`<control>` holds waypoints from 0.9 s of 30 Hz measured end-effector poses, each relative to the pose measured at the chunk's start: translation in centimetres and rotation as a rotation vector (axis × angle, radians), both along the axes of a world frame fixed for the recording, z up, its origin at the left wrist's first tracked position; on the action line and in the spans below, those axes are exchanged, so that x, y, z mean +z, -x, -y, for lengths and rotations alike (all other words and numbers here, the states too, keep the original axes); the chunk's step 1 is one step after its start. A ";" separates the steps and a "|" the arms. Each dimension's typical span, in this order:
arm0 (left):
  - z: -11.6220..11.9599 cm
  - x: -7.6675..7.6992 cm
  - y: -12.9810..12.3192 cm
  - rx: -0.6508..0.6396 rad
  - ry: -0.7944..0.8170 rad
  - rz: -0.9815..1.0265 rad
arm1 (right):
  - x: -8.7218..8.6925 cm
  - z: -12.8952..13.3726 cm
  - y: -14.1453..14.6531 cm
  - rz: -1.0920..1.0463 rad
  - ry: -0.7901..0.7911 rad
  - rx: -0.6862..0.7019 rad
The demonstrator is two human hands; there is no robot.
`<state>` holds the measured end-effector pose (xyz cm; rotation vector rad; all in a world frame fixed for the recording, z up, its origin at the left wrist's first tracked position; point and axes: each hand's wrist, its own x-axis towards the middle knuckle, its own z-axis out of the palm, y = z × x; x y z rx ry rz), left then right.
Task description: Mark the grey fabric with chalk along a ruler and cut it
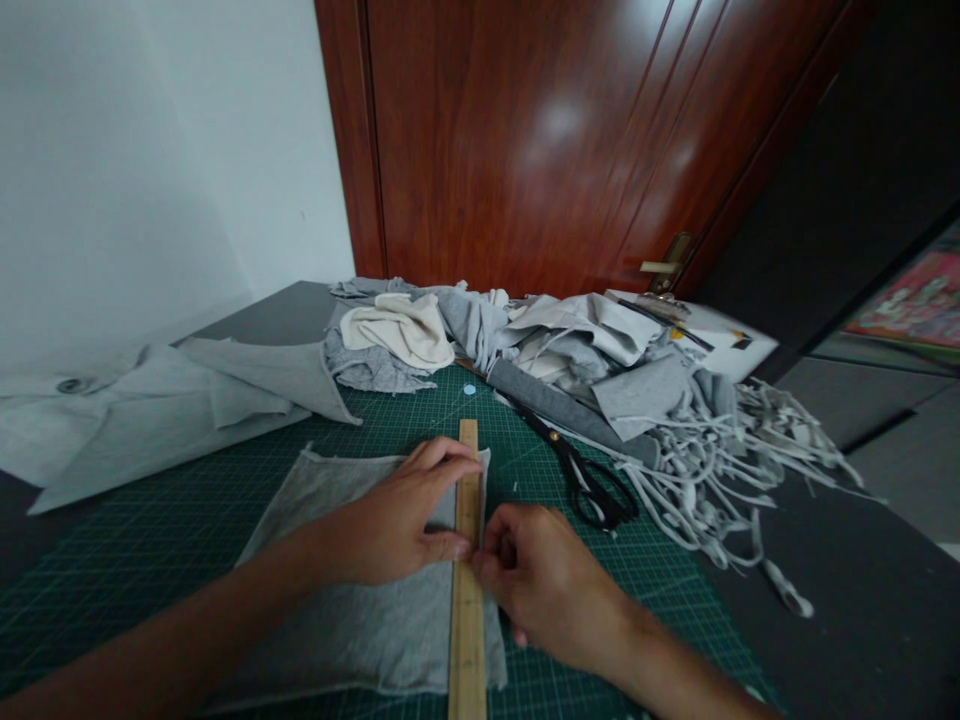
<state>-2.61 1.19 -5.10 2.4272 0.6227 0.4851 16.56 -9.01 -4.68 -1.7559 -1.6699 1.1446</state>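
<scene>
A grey piece of cloth (375,630) lies flat on the green cutting mat (660,620). Along the cloth's right edge runs a wooden ruler (468,640), with a narrow strip of cloth showing to its right. My left hand (416,515) is open, its fingertips and thumb spread and pressing on the ruler. Beside the ruler's right edge, my right hand (551,580) is closed, with curled fingers pinched at the cloth's edge; whatever is between the fingertips is hidden.
Black scissors (581,465) lie right of the ruler. Behind are heaped grey and white cloths (585,340), with tangled fabric strips (712,480) at the right. More grey cloth (180,400) lies at the left. A wooden door (510,150) stands behind the table.
</scene>
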 end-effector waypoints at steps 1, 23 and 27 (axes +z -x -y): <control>0.0 0.1 0.0 0.001 0.007 -0.004 | -0.1 0.2 0.0 0.051 -0.090 0.011; -0.4 -0.4 0.2 -0.008 0.040 0.026 | -1.4 0.3 -0.6 -0.144 -0.175 0.013; -0.4 -0.4 0.2 -0.004 0.030 0.020 | -0.3 0.3 -1.6 -0.110 -0.111 0.073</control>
